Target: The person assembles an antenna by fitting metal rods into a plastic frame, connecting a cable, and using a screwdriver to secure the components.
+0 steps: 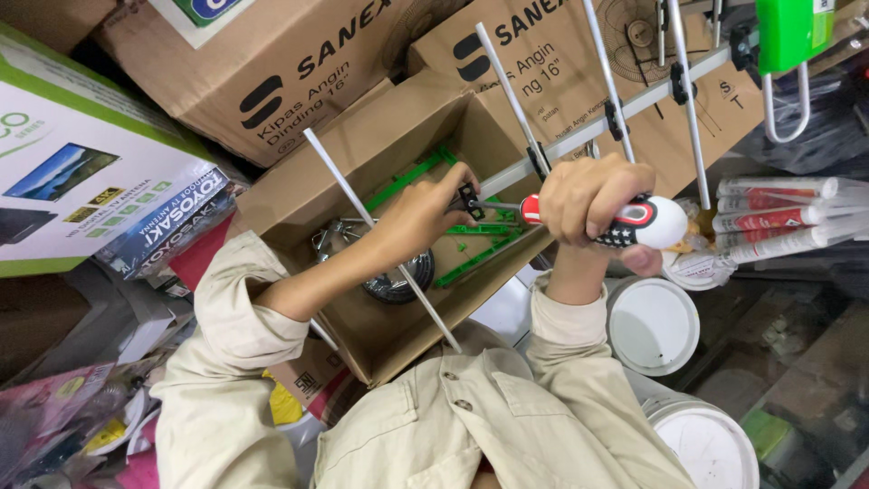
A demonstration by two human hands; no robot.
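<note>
My right hand (587, 197) grips a screwdriver (654, 223) with a red, white and black handle; its shaft points left. My left hand (424, 214) pinches a small black clamp (469, 199) at the near end of an aluminium antenna boom (634, 101), right at the screwdriver's tip. Thin metal rods (509, 91) cross the boom in black clips. One long rod (380, 237) runs diagonally under my left wrist. Both hands hover over an open cardboard box (299, 195).
Inside the box lie green plastic strips (480, 257) and a round metal part (398, 282). Large printed cartons (299, 63) are stacked behind. White bucket lids (654, 326) and several sealant tubes (778, 217) sit at right. A green-packed U-shaped shackle (786, 54) hangs top right.
</note>
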